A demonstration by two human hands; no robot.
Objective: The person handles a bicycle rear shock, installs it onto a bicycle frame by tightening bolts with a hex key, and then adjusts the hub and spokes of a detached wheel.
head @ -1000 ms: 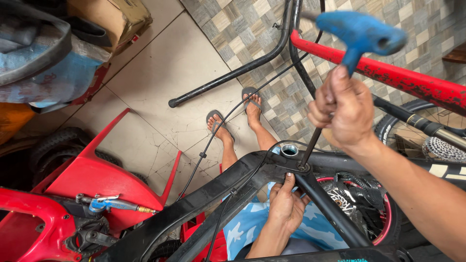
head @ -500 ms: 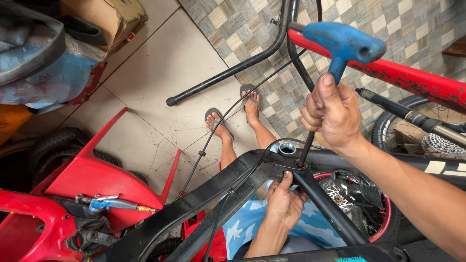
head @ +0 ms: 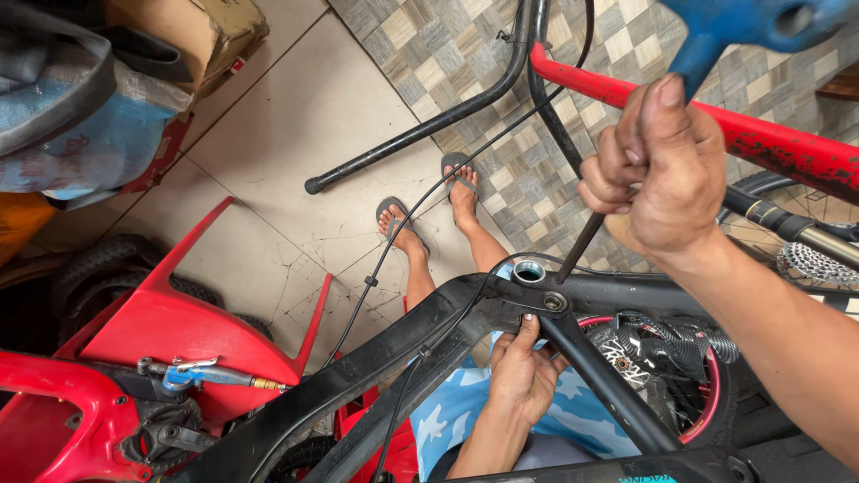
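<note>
My right hand is closed in a fist around the steel shaft of a blue T-handled wrench; the handle stands above my knuckles at the top edge of view, partly cut off. The shaft runs down and to the left, and its tip meets the black bicycle frame at the seat clamp, just beside the open end of the seat tube. I cannot tell whether the tip is seated in the bolt.

My left hand comes up from below with fingers curled against the underside of the frame at the same joint — thumb pressed to the tube just under the clamp.

A thin black cable runs from the frame up across the floor area. Behind the frame, at right, sit a brake disc and a wheel. A red bicycle tube crosses the upper right. A red plastic chair lies lower left — a cardboard box sits upper left. My feet in sandals rest on the tiled floor.
</note>
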